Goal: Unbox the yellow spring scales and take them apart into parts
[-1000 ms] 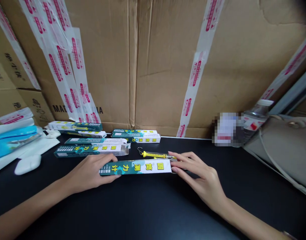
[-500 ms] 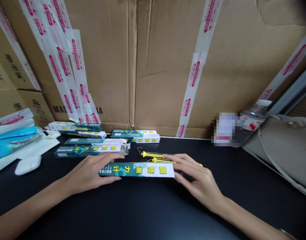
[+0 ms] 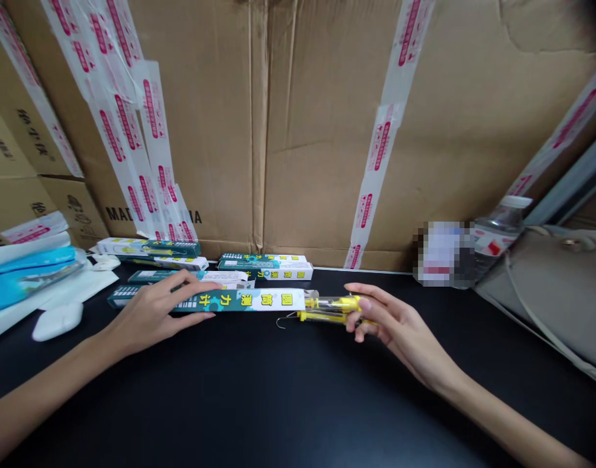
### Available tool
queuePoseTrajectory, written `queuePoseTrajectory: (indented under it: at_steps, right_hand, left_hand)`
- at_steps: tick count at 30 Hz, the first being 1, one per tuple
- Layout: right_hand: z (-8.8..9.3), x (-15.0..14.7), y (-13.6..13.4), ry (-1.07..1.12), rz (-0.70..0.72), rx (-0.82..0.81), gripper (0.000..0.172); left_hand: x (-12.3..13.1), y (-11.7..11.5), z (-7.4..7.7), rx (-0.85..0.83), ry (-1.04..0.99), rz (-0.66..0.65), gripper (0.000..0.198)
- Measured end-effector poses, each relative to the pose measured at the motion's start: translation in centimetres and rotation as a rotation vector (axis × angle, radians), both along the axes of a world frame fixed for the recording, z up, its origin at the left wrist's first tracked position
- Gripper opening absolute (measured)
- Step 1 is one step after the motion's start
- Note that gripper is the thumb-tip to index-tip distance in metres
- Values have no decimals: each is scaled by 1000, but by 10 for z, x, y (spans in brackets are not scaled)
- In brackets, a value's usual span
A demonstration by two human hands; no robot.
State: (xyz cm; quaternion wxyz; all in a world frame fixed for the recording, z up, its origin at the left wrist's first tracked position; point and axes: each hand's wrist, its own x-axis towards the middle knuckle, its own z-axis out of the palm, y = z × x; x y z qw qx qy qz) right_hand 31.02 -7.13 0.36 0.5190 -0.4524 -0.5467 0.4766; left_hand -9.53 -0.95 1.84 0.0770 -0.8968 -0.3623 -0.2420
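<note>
Fingers of the left hand [image 3: 151,309] grip a narrow printed box [image 3: 278,299] by its near and far sides; those of the right hand [image 3: 395,325] pinch a yellow-ended tube [image 3: 333,302] at the box's right end. A second tube [image 3: 322,317] is just nearer, hook pointing left; whether it is gripped, I cannot tell. Other boxes [image 3: 266,263] lie farther back.

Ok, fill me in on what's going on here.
A person's left hand grips a long printed box. The right hand holds a clear and yellow tube, its far end at the box's open end; how much is inside can't be seen. A second tube, with a hook, lies just nearer the person on the black table. Other boxes lie behind.
</note>
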Motion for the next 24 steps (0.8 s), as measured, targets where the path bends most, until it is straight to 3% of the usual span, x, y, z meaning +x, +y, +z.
queuePoseTrajectory:
  at_steps: [4, 9, 12, 16, 24]
  right_hand:
    - [3, 7, 2, -124, -72, 60, 49]
    - [2, 35, 18, -83, -351, 148, 57]
    - [-6, 51, 29, -93, -435, 132, 60]
    - [-17, 57, 37, -141, -444, 78, 64]
    - [-24, 50, 38, -319, -344, 70, 58]
  left_hand:
    - [0, -3, 2, 128, 36, 56, 43]
    - [-12, 2, 18, 243, 85, 225, 44]
    - [-20, 5, 26, 256, 132, 322, 44]
    - [-25, 9, 28, 210, 233, 409, 41]
    - [-40, 28, 6, 114, 290, 430, 46]
